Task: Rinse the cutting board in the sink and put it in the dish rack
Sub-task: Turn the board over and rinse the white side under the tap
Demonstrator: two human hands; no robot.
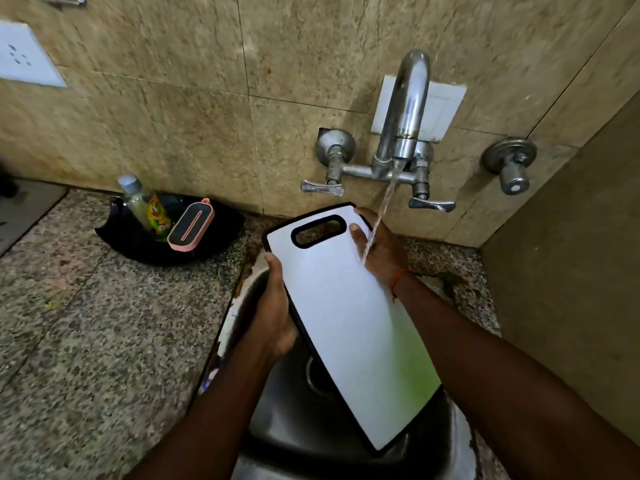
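White cutting board [349, 313] in curled hands [273, 313] [379, 249]

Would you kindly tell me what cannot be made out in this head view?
Dish rack: outside the head view's edges.
Cutting board underside: faces away from the camera.
Sink drain: mostly behind the board.
Right hand fingers: behind the board; only the thumb shows.
Bottle label: too small, blurred.

The cutting board [349, 313] is white, black-rimmed, green-tinged near one edge; the surface [86, 323] is speckled grey; wall tiles [180, 109] mottled beige.
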